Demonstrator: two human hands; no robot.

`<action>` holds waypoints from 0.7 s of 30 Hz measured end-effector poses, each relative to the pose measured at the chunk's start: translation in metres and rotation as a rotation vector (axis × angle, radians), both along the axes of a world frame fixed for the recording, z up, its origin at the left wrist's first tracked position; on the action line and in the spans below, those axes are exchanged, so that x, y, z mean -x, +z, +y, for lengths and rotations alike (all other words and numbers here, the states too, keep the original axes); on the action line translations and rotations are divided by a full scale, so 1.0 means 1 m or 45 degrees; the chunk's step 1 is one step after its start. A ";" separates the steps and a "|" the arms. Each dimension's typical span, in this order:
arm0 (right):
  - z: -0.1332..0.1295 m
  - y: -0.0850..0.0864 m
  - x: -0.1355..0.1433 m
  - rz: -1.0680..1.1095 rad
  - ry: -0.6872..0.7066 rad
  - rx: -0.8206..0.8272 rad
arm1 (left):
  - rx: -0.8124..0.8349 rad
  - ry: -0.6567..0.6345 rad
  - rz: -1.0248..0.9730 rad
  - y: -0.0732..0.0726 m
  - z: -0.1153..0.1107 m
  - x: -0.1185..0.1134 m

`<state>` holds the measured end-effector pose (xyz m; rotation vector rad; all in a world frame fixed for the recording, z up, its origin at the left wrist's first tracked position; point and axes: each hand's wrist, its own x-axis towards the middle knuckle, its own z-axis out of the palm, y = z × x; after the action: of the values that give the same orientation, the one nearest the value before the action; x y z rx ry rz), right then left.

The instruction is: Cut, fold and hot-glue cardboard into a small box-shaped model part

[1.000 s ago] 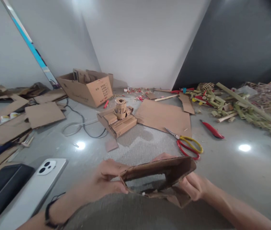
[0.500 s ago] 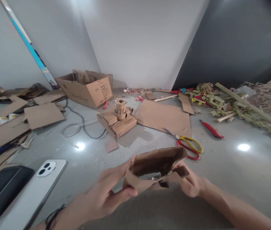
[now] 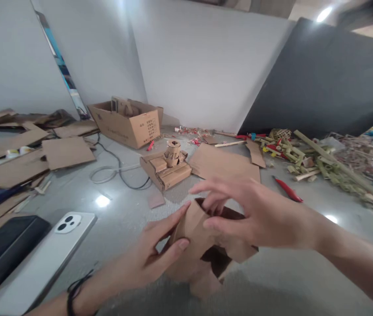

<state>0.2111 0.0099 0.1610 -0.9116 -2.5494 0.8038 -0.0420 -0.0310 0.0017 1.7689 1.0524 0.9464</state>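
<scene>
Brown cardboard, bent into a hollow folded piece (image 3: pixel 191 230), sits at the near middle of the scene, between the two hands and directly under the right one. Left hand (image 3: pixel 155 248): grasping the piece at its left end, thumb on the near face, fingers along the left and far side. Right hand (image 3: pixel 255 215): comes in from the right over the top; thumb against the near wall, fingertips dipping into the upper opening, so the wall is caught between them. Pressure of that pinch: cannot tell.

Key relation: neither hand is nearer, both touch. Left grips the side, right straddles the rim. Upper opening runs roughly left to right, its right end slanting nearer; true long axis uncertain, right hand covers much of it. Second gap, dark, in the near wall below the right thumb. Piece looks tilted; contact with the tabletop (image 3: pixel 123 237) unclear.

Surroundings: cardboard model (image 3: pixel 169 174) with a small tower, farther off and slightly left, well apart from the hands. Flat cardboard sheet (image 3: pixel 224 160) just right of it. Red-handled tool (image 3: pixel 287 188) beyond the right wrist. White phone (image 3: pixel 57 259) at near left, beside a black case (image 3: pixel 11 252).
</scene>
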 end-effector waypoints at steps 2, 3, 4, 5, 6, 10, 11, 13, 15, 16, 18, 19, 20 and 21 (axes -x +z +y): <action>0.005 0.000 0.010 -0.007 0.033 0.126 | -0.062 -0.027 0.120 0.001 -0.001 0.000; 0.007 0.000 0.013 0.008 0.026 0.164 | -0.117 -0.041 0.164 0.002 -0.001 0.000; 0.008 0.000 0.016 0.019 0.010 0.193 | -0.160 -0.057 0.172 0.003 -0.001 0.000; 0.009 0.000 0.017 0.028 -0.007 0.212 | -0.197 -0.076 0.168 0.004 0.000 -0.001; 0.010 -0.001 0.018 0.029 -0.024 0.230 | -0.226 -0.092 0.160 0.005 0.000 -0.001; 0.008 -0.006 0.019 0.055 -0.054 0.299 | -0.208 -0.136 0.149 0.008 0.000 -0.006; 0.007 -0.009 0.019 0.087 -0.067 0.315 | -0.183 -0.134 0.153 0.009 0.000 -0.008; 0.005 -0.016 0.020 0.166 -0.102 0.324 | -0.134 -0.129 0.156 0.010 0.000 -0.011; 0.004 -0.023 0.020 0.222 -0.153 0.302 | -0.113 -0.124 0.134 0.011 0.000 -0.013; 0.005 -0.025 0.020 0.238 -0.181 0.286 | -0.111 -0.115 0.112 0.010 0.000 -0.014; 0.008 -0.029 0.020 0.231 -0.215 0.280 | -0.085 -0.069 0.056 0.008 0.002 -0.016; 0.011 -0.030 0.020 0.221 -0.217 0.283 | -0.048 -0.039 0.011 0.006 0.004 -0.017; 0.015 -0.031 0.019 0.208 -0.212 0.290 | 0.005 -0.023 -0.056 0.005 0.006 -0.018; 0.018 -0.031 0.018 0.193 -0.205 0.298 | 0.076 -0.021 -0.148 0.004 0.008 -0.019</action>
<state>0.1930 0.0281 0.1297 -1.0668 -2.2527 1.0919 -0.0226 -0.0229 0.0056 1.6511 0.9808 0.9859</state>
